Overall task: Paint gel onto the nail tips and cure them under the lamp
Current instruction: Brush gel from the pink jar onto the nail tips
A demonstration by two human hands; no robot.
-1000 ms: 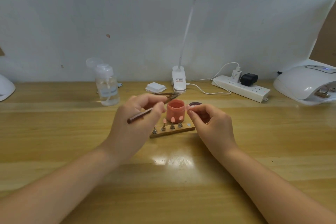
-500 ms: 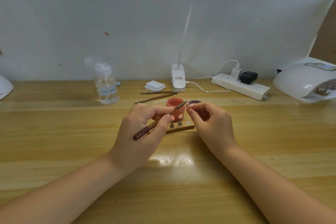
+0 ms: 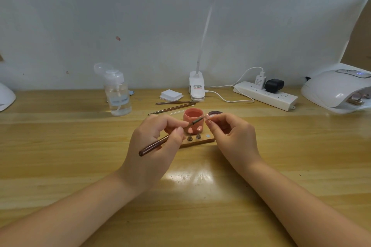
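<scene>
Head view: brush meets nail tip

Left hand [image 3: 154, 146] pinches a slim brown wooden brush [image 3: 170, 136], its long axis slanting up-right, bristles touching the small pink nail tip [image 3: 207, 117] pinched by right-hand fingers [image 3: 212, 125] above the wooden counter [image 3: 60, 156], cure lamp [image 3: 337, 90] far right.

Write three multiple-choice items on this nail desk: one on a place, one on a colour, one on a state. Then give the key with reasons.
1. Where does the power strip lie?
A. Far right of the desk, by the wall
B. Near edge, left
C. Under the pump bottle

2. What colour is the open gel pot?
A. Blue
B. Coral pink
C. Black

3. What is the left hand doing?
A. Lying flat on the desk
B. Pressing the pump bottle
C. Holding a brush

Key: 1 A, it lies near the curing lamp; 2 B, wall and contents are pink; 3 C, fingers pinch the dark handle, its tip at the nail tip in the right hand.
</scene>
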